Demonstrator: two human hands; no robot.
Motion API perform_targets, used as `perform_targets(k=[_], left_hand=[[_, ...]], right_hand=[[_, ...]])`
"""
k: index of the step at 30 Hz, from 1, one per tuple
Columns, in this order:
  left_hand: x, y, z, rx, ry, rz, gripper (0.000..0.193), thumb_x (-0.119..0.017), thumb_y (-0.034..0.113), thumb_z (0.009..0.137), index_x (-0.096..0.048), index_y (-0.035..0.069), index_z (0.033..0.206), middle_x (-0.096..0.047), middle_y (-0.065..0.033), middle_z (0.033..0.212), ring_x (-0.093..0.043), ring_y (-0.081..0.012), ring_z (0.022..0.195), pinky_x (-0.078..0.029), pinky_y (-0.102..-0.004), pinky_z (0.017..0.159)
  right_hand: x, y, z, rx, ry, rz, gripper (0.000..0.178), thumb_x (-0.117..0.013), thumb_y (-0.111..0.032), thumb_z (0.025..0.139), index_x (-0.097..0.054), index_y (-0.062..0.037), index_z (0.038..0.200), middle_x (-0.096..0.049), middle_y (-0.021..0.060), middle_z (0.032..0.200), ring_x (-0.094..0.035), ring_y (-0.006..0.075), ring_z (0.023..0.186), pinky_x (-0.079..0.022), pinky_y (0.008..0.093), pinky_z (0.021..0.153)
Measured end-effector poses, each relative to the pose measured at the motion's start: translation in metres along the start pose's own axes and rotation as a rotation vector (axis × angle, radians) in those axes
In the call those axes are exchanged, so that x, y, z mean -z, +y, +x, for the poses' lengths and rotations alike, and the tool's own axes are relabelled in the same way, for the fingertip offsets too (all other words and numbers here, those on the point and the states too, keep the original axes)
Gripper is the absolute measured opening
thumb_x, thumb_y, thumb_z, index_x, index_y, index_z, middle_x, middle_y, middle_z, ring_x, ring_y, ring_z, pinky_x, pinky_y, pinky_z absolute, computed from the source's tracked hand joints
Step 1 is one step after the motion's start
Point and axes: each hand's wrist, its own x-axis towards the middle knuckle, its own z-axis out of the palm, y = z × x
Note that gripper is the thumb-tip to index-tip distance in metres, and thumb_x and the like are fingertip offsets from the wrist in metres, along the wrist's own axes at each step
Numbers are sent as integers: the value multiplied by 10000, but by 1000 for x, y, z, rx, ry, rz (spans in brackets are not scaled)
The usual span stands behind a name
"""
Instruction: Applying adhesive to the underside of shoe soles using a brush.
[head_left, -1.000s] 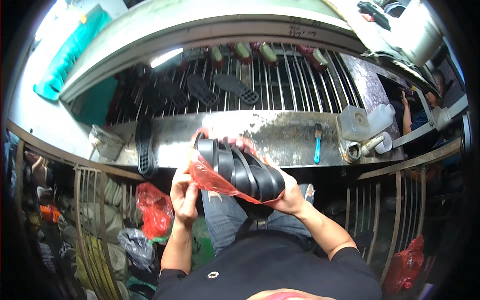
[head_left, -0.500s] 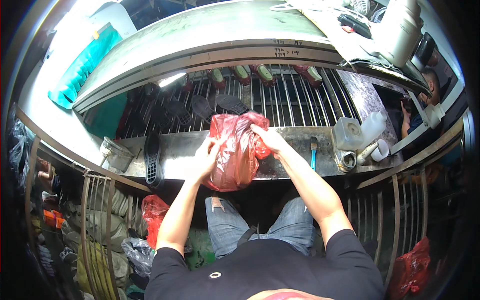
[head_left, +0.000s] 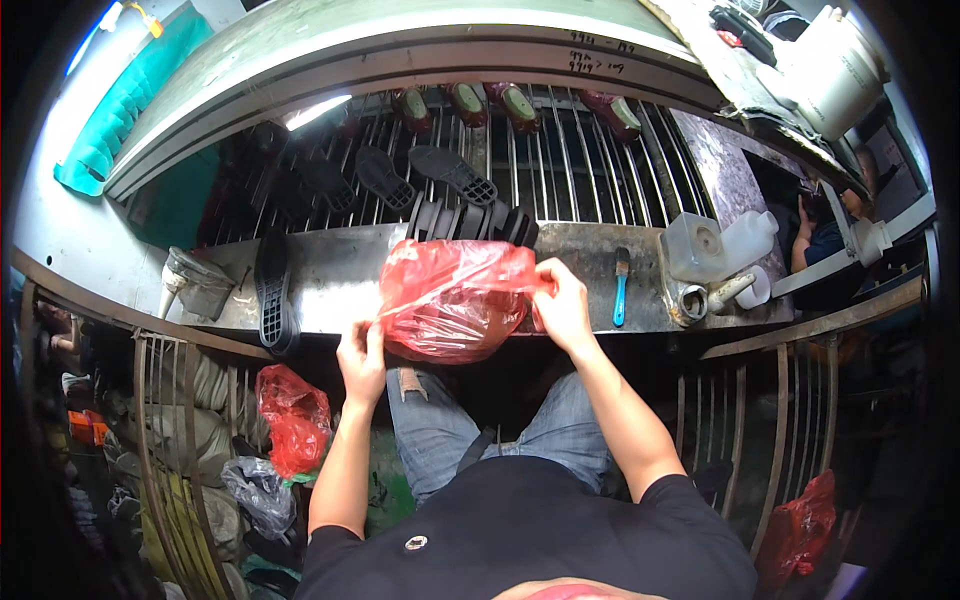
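Observation:
A thin red plastic bag (head_left: 455, 310) is stretched out between my hands at the near edge of the metal bench. My left hand (head_left: 362, 360) pinches its left side, and my right hand (head_left: 562, 305) grips its upper right corner. Just beyond the bag's upper edge stand several black shoe soles (head_left: 465, 220), packed side by side. Their lower parts are hidden, and I cannot tell whether they are inside the bag. More black soles (head_left: 452, 172) lie on the metal bars behind, and one sole (head_left: 274, 290) lies on the bench to the left.
A blue-handled brush (head_left: 620, 290) lies on the bench (head_left: 590, 243) at right, beside plastic containers (head_left: 692, 247). A white pot (head_left: 197, 283) stands at left. Dark red shoe-shaped pieces (head_left: 512, 106) rest on the far bars. Red bags (head_left: 293, 420) hang low left. Another person's arm (head_left: 803, 235) shows far right.
The bag went from bunched up to spread wide, my hands moving apart. The row of upright soles behind it has come into sight. The view has shifted slightly.

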Motion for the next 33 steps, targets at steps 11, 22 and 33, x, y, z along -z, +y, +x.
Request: perform_targets(k=[11,22,33], left_hand=[[1,-2,-92,-243,-219,342,370,-740,142,950,-646,-27,1265,-629,-237,1295,-624,-404,1215,-527,-445,1026],[-89,8,-127,-51,-22,292,309,-838,106,920,-668,6,1158,-450,-300,1488,-572,-430,1275,-488,-508,1074],[-8,25,-147,485,-65,-743,138,-588,96,1141,-544,83,1271,-683,-81,1290,-665,-193,1223,-540,-443,1111]], right_hand=[[-34,47,-130,531,-105,-482,277,-776,-40,801,-698,-61,1066,-678,119,1109,-659,337,1058,-540,447,911],[-56,34,-129,334,-317,-166,170,-756,-154,937,-722,-35,1053,-691,179,1010,-697,366,960,-573,476,879],[-22,39,-71,-110,90,-61,573,-734,-212,1051,-531,9,1540,-759,94,971,-743,147,833,-595,319,804]])
